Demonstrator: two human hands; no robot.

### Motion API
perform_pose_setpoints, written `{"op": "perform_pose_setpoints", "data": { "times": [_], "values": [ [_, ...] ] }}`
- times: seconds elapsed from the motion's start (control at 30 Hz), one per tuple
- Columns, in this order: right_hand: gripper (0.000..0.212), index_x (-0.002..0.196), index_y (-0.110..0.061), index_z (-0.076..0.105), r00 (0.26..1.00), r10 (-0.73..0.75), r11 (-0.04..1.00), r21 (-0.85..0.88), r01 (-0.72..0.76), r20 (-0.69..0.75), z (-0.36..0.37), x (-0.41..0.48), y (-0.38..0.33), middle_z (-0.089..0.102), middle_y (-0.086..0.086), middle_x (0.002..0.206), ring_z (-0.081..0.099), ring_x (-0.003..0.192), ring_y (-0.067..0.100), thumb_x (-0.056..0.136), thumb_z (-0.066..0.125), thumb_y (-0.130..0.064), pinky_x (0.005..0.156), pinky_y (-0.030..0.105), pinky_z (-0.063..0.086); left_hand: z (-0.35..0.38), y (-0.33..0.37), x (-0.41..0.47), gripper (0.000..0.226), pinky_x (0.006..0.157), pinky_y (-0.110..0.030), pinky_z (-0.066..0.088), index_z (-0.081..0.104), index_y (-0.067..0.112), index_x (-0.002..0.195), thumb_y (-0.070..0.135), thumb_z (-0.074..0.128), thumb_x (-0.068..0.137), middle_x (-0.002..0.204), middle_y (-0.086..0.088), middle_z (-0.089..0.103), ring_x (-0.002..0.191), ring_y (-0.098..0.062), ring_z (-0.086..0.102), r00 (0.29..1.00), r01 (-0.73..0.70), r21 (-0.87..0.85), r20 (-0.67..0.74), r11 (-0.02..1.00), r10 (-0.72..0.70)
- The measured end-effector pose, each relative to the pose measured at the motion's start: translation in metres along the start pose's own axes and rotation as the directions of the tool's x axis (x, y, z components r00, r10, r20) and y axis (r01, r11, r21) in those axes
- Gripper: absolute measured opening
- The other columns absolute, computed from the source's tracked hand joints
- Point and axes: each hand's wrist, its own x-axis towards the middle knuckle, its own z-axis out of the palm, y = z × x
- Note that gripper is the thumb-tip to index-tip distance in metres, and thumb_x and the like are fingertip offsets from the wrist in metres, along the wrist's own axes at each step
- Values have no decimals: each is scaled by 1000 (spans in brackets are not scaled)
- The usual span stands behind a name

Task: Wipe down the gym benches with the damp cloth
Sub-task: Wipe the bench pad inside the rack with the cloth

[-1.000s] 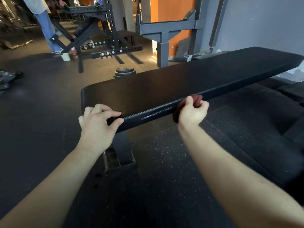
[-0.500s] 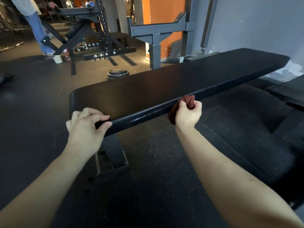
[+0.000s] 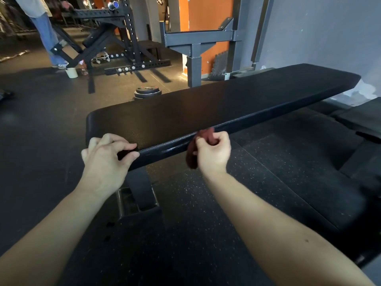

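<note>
— Where is the cloth [image 3: 190, 159]?

— Bunched up in the right hand [image 3: 214, 153], against the near long edge of the bench [image 3: 206, 108], a little left of that edge's middle. It is dark red. One tuft pokes out above the fist and touches the rim; the rest hangs below, on the thumb side.

— How do the fingers sit?

— Curled tight round the cloth and pressed together, with the knuckles facing the bench.

— And the left hand [image 3: 104, 162]?

— At the bench's near left corner. The fingers lie close together and bend over the top, the thumb sits against the side edge, so it pinches the padding.

— What about the bench?

— Long, black, flat and padded, on a dark post [image 3: 142, 186] under its left end. The side edge between the two hands shines.

— And around it?

— Speckled black floor [image 3: 268, 172]. Beyond the far edge lies a stack of weight plates [image 3: 147, 91]. Further back stand a black rack [image 3: 123, 27], a white cup [image 3: 71, 72] and a person [image 3: 45, 34] in jeans.
</note>
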Motion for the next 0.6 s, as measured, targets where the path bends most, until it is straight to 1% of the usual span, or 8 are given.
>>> {"op": "perform_pose_setpoints", "data": {
  "times": [0.1, 0.2, 0.27, 0.33, 0.4, 0.47, 0.53, 0.6],
  "values": [
    [21, 80, -33, 52, 989, 49, 999, 7, -48, -141, -12, 20, -7, 67, 9, 103, 73, 87, 30, 74, 70, -23, 79, 50, 63, 1, -1, 0, 17, 95, -34, 22, 77, 33, 106, 38, 72, 91, 114, 18, 59, 115, -16, 41, 1000, -14, -7, -9, 1000, 14],
    [20, 73, -43, 46, 980, 39, 999, -21, -44, -194, -6, 18, -8, 63, 14, 108, 70, 88, 31, 71, 60, -28, 82, 52, 61, 2, 0, -2, 17, 94, -34, 22, 78, 32, 107, 36, 72, 92, 113, 17, 60, 115, -16, 41, 999, -15, -13, -28, 1000, 15],
    [22, 73, -43, 46, 985, 29, 998, -44, -37, -168, 7, 1, -2, 61, 16, 110, 69, 88, 32, 73, 60, -26, 84, 55, 59, 4, 2, -3, 17, 95, -35, 22, 77, 31, 107, 36, 72, 92, 113, 17, 59, 115, -16, 41, 999, -15, -15, -34, 1000, 15],
    [21, 77, -38, 48, 998, 17, 998, -53, -20, -53, 22, -25, 7, 61, 15, 109, 69, 88, 30, 76, 64, -24, 86, 56, 59, 6, 3, -1, 16, 96, -36, 24, 77, 31, 107, 36, 71, 93, 112, 17, 58, 115, -15, 41, 999, -6, -8, -35, 1000, 6],
    [19, 80, -36, 51, 995, 3, 999, -48, 2, 102, 33, -50, 17, 62, 14, 107, 69, 90, 29, 75, 68, -27, 82, 53, 60, 7, 4, 0, 15, 97, -37, 25, 77, 30, 106, 35, 72, 92, 112, 16, 58, 115, -16, 41, 999, -1, -2, -41, 1000, 1],
    [20, 79, -32, 53, 985, 14, 999, -41, -7, 173, 33, -60, 16, 63, 16, 105, 70, 88, 34, 77, 71, -25, 72, 48, 62, 8, 3, 0, 15, 97, -38, 26, 77, 29, 105, 34, 73, 92, 111, 16, 58, 114, -16, 41, 999, -4, -10, -47, 1000, 4],
    [22, 80, -26, 55, 987, 42, 999, -27, -39, 157, 26, -47, 13, 66, 18, 103, 72, 83, 35, 81, 76, -18, 60, 36, 61, 6, 0, -1, 16, 97, -38, 26, 78, 30, 105, 35, 73, 91, 111, 17, 58, 113, -16, 42, 999, -14, -20, -42, 1000, 13],
    [22, 81, -28, 56, 999, 32, 999, -14, -32, 34, 12, -24, 4, 68, 16, 99, 73, 81, 35, 76, 76, -21, 63, 40, 62, 5, -1, -2, 17, 96, -37, 25, 78, 30, 106, 36, 73, 91, 112, 17, 58, 113, -16, 42, 999, -24, -17, -42, 1000, 24]
  ]
}}
